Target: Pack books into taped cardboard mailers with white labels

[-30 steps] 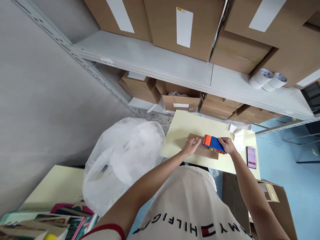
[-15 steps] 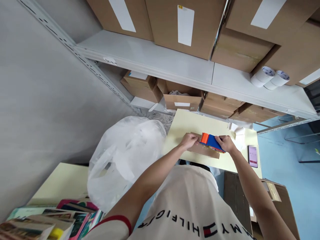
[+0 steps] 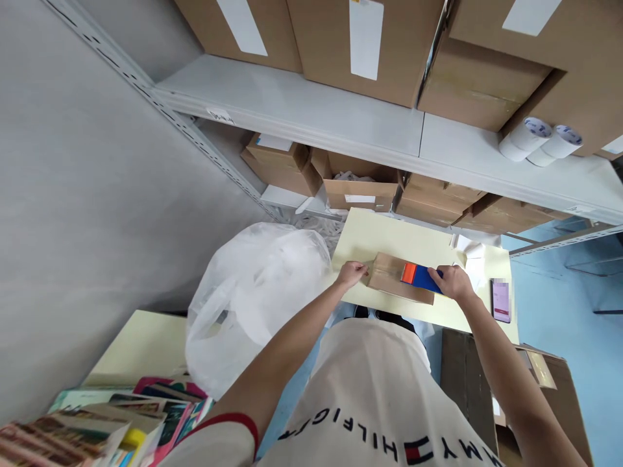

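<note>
brown cardboard box (image 3: 384,277), plain & oblong, is lying on pale yellow table (image 3: 374,227) btwn both hands. r hand (image 3: 452,283) is gripping blue/orange tape dispenser (image 3: 421,277) over box's r part; l hand (image 3: 351,274) is pinching fingertips together just beside its l end, can't tell if on anything.

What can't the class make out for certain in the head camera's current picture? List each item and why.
All in the head view:
- Rear of the tape dispenser: covered by the right grip.
- Whether the left grip pinches anything: too small to tell.
- Inside of the small box: hidden by its cardboard.
- Text on the phone: too small, partly pixelated.
- Tops of the upper-shelf boxes: cut off by the top edge.
</note>
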Action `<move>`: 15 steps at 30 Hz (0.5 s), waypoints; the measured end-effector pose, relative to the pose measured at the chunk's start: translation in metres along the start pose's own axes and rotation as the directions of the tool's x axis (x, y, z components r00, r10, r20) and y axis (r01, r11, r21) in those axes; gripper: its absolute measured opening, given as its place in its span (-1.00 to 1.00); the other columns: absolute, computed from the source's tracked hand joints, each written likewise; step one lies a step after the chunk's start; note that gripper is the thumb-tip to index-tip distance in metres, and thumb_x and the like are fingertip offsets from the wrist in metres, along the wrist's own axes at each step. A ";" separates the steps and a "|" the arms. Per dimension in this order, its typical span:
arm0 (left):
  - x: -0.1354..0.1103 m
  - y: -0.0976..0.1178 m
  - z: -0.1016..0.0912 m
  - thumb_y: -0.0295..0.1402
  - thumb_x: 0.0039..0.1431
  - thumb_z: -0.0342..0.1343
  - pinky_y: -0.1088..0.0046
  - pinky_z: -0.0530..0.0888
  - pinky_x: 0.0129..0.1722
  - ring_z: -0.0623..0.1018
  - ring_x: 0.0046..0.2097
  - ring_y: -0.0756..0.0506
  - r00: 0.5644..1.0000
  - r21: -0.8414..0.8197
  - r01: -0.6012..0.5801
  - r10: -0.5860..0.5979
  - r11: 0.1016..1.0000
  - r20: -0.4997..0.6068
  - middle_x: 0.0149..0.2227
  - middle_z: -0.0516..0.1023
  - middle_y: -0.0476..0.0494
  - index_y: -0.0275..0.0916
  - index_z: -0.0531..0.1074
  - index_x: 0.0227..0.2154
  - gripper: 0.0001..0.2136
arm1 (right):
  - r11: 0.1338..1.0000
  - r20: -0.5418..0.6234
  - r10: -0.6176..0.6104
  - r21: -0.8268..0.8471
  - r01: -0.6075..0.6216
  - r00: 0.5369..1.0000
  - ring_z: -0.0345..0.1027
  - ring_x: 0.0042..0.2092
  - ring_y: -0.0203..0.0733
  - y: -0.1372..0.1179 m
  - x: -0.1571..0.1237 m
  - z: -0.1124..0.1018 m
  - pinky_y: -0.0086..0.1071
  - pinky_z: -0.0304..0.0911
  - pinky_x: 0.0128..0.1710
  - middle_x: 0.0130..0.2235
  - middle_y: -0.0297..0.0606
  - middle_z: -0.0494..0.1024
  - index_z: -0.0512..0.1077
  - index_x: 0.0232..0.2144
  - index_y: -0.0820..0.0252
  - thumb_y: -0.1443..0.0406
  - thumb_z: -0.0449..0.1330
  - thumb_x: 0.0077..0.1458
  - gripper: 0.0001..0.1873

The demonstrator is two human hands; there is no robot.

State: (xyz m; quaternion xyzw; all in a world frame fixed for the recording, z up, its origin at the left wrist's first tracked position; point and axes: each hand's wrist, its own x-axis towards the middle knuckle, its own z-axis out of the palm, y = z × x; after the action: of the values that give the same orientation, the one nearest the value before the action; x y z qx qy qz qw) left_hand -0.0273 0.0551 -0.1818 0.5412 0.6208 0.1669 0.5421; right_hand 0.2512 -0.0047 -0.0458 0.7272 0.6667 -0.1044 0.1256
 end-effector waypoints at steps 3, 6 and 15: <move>0.000 -0.002 0.008 -0.21 0.07 0.16 0.32 0.39 -0.01 0.54 0.03 -0.24 0.999 0.062 0.026 -0.024 0.998 -0.043 -0.13 0.63 -0.23 -0.22 0.58 -0.25 -0.75 | 1.000 -0.004 0.027 0.001 -0.027 1.000 0.48 -0.31 -0.07 -0.001 -0.001 -0.001 -0.36 0.11 -0.43 -0.40 -0.10 0.61 0.52 -0.46 0.17 -0.08 -0.18 0.27 -0.34; -0.004 -0.007 0.013 -0.11 0.04 0.19 0.21 0.29 0.15 0.36 0.23 -0.31 0.994 0.074 0.069 -0.062 0.995 -0.086 0.16 0.42 -0.34 -0.26 0.32 0.16 -0.38 | 0.998 -0.008 0.060 -0.003 -0.060 0.998 0.49 -0.31 -0.05 -0.002 -0.003 -0.001 -0.36 0.11 -0.43 -0.39 -0.09 0.61 0.53 -0.45 0.16 -0.09 -0.18 0.26 -0.34; -0.016 -0.020 0.047 0.11 0.28 -0.27 0.22 0.12 0.29 0.07 0.37 -0.18 0.956 -0.209 -0.226 0.258 0.952 0.142 0.37 0.04 -0.26 -0.20 -0.08 0.35 -0.30 | 0.999 0.005 0.040 0.023 -0.040 0.999 0.48 -0.27 -0.04 -0.003 -0.001 0.000 -0.36 0.14 -0.39 -0.38 -0.10 0.61 0.53 -0.47 0.15 -0.08 -0.16 0.25 -0.36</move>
State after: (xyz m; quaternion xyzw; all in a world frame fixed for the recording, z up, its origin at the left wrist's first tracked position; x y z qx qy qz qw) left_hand 0.0002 0.0168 -0.2067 0.5712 0.4830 0.2446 0.6169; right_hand 0.2485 -0.0054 -0.0459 0.7416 0.6504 -0.1110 0.1208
